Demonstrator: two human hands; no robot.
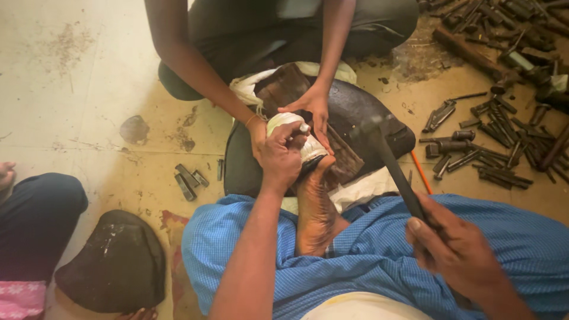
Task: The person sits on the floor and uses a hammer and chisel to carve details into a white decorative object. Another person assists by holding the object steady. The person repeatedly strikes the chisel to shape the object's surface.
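A white cloth-wrapped piece (293, 133) is gripped in the left hand (280, 155) atop the dark anvil block (355, 112) on the floor; the hammer (385, 157), clenched in the right hand (453, 249), is best struck clear of the co-worker's hand (317, 109).

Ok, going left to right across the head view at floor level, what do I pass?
Dark domed block → small metal bars → left hand gripping a white wrapped piece → hammer held by the right hand → scattered metal punches.

Soft even daylight, faint shadows, motion-blurred hammer head (372, 127), sharp elsewhere
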